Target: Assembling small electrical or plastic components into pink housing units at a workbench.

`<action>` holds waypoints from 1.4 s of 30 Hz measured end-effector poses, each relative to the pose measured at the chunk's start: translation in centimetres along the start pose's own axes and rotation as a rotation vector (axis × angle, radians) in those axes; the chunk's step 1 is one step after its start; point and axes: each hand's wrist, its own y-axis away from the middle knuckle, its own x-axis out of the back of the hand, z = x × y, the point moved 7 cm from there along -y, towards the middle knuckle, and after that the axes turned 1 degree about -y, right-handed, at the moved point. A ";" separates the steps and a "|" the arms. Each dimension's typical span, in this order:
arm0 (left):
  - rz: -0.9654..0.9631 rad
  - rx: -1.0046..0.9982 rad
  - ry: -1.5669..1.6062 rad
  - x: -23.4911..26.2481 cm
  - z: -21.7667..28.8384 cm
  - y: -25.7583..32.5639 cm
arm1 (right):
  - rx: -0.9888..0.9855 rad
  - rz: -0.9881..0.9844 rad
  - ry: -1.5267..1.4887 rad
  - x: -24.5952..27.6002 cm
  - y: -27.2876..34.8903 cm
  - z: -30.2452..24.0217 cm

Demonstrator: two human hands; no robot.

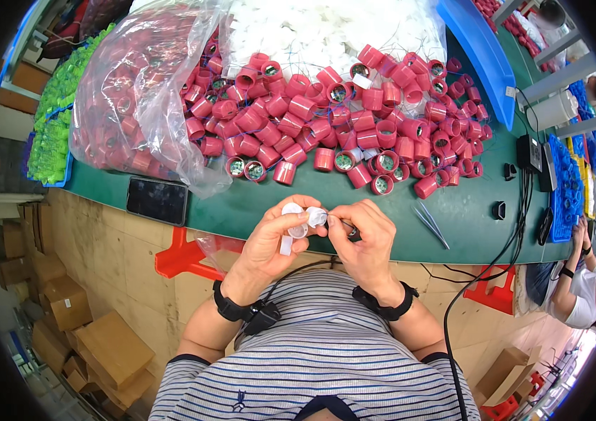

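My left hand is closed around several small white translucent plastic caps at the table's near edge. One cap sticks out from its fingertips toward my right hand. The right fingers are pinched together right beside that cap; something thin and dark shows there, too small to name. Beyond both hands lies a large heap of dark pink cylinders, some with green circuit boards and thin wires inside. Metal tweezers rest on the green table to the right of my hands.
A clear plastic bag of pink cylinders stands at left, behind a black phone. White pieces are piled at the back. Black cables cross the right side. A blue tray leans there. Another person sits far right.
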 end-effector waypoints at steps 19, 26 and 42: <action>0.039 -0.055 -0.118 -0.2 0.3 0.5 | 0.065 0.007 0.091 -0.4 0.0 -0.5; 0.059 -0.101 -0.209 -0.2 0.6 0.6 | 0.130 0.032 0.135 -0.5 0.2 -0.9; 0.064 -0.112 -0.240 -0.3 0.6 0.6 | 0.142 0.031 0.161 -0.6 0.2 -0.6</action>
